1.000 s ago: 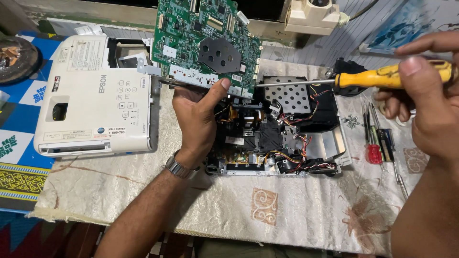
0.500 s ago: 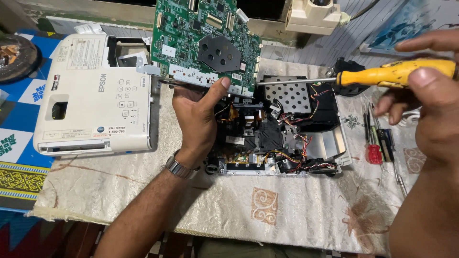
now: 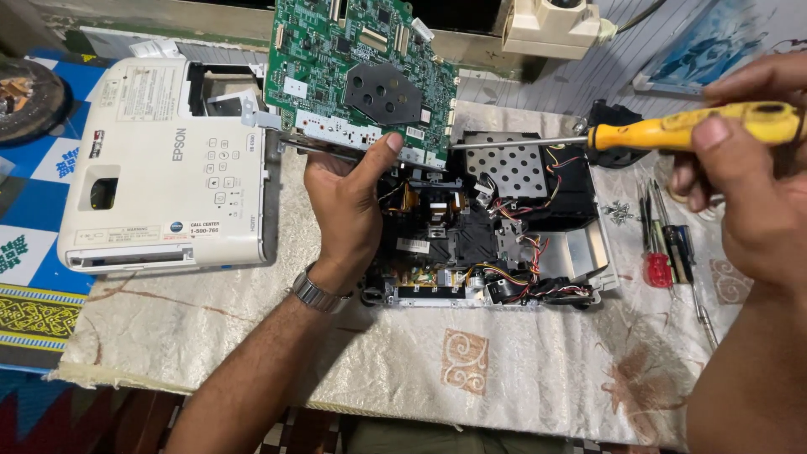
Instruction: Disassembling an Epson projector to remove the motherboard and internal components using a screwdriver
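- The left hand is clamped on the lower edge of the green circuit board, thumb on its face, holding it tilted upright over the opened projector chassis near the middle of the table.
- The right hand is closed around the yellow screwdriver; its shaft lies level and its tip reaches the board's right edge, just above the perforated metal shield.
- To do this well, I judge the board should be kept steady by its edges, fingers off the components, and not lifted further while coloured wires may be attached beneath; whether any connect to the board cannot be told.
- The tip should work gently at the edge, without prying against the dark heat plate.
- The white top cover lies towards the table's left edge, and spare screwdrivers rest near the right edge, on the pale cloth.
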